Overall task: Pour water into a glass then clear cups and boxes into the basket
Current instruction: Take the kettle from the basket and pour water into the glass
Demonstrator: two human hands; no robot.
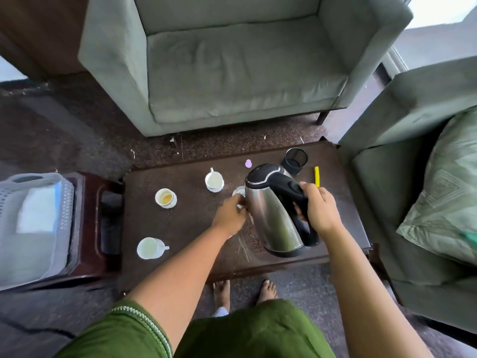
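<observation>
My right hand (pixel 318 211) grips the black handle of a steel kettle (pixel 273 215), held tilted above the dark low table (pixel 180 223). My left hand (pixel 231 215) wraps a clear glass (pixel 238 191) right beside the kettle's left side; most of the glass is hidden by my hand and the kettle. Three white cups stand on the table: one with a brownish residue (pixel 165 197), one further back (pixel 214 180), and one near the front left (pixel 149 248). A grey perforated basket (pixel 33 223) sits to the left on a dark stool.
A black mesh cup (pixel 295 161) and a yellow stick (pixel 316 176) lie at the table's back right, a small lilac bit (pixel 248 163) at the back. A grey armchair (pixel 240 63) faces me; another sofa with a green cushion (pixel 444 189) stands to the right.
</observation>
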